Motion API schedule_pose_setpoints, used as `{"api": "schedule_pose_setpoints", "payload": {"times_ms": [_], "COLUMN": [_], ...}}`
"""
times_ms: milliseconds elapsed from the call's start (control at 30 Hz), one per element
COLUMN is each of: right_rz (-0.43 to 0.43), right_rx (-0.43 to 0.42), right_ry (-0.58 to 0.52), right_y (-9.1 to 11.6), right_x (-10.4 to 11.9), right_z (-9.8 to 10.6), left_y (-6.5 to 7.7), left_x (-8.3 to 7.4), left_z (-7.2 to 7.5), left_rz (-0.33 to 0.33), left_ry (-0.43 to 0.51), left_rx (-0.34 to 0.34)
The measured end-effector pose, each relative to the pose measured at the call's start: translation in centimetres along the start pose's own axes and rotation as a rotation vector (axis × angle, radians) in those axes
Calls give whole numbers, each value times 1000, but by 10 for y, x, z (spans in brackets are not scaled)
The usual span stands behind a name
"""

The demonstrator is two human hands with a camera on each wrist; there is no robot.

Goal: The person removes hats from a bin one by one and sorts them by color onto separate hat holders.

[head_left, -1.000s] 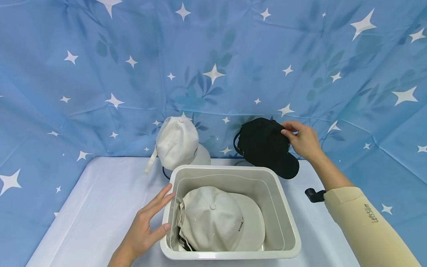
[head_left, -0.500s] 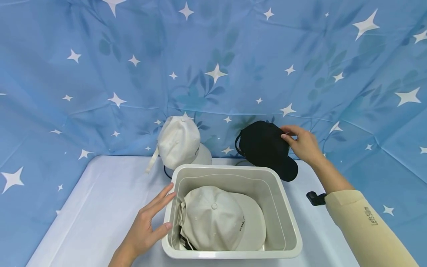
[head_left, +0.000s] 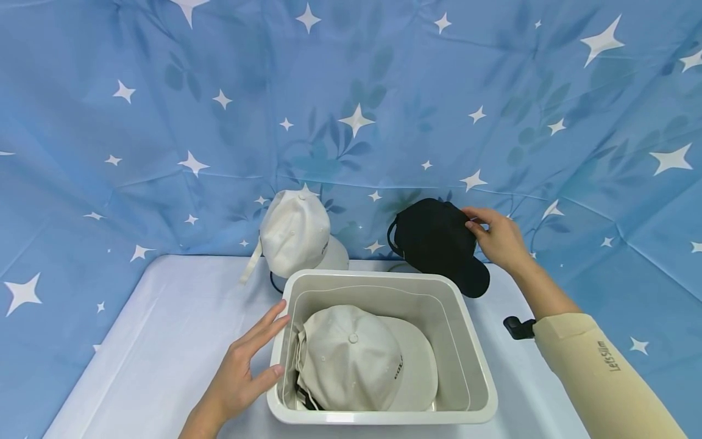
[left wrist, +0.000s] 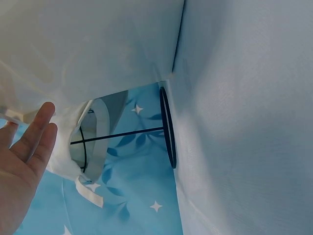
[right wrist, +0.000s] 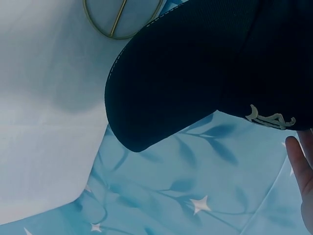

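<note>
A black cap (head_left: 436, 238) with a light embroidered emblem, seen in the right wrist view, sits at the back right, brim toward the right. My right hand (head_left: 500, 238) is at its right side, fingertips beside the crown; in the right wrist view the fingers (right wrist: 298, 161) look fairly straight, just off the cap's edge. My left hand (head_left: 238, 372) rests its spread fingers against the left rim of a pale plastic bin (head_left: 477, 366). Inside the bin lies a cream cap (head_left: 351, 360) with dark lettering, on top of other fabric and a dark strap.
A white cap (head_left: 293, 235) hangs on a wire stand (left wrist: 167, 127) behind the bin's left corner, its strap dangling. A ring base (right wrist: 122, 34) lies on the table below the black cap. The white-covered table (head_left: 181, 323) meets a blue star-patterned curtain (head_left: 219, 134).
The black cap has dropped slightly and now keeps still. My right thumb has drawn back a little from it. The left hand stays at the bin rim.
</note>
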State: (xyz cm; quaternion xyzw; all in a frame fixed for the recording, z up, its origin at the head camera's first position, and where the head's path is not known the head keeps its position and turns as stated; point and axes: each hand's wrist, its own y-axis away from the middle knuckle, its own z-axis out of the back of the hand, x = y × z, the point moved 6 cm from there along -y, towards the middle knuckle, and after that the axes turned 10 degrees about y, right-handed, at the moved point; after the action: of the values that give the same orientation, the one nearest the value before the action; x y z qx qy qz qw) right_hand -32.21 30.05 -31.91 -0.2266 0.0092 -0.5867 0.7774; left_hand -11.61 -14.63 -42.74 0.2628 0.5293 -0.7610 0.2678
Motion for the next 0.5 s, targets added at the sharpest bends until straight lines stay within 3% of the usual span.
{"api": "schedule_pose_setpoints", "payload": {"times_ms": [500], "right_rz": [95], "right_rx": [-39], "right_ry": [32], "right_y": [0], "right_x": [14], "right_z": [25], "left_y": [1], "left_x": [2], "left_z": [0], "left_rz": [13], "left_ry": [-1], "left_rx": [3]}}
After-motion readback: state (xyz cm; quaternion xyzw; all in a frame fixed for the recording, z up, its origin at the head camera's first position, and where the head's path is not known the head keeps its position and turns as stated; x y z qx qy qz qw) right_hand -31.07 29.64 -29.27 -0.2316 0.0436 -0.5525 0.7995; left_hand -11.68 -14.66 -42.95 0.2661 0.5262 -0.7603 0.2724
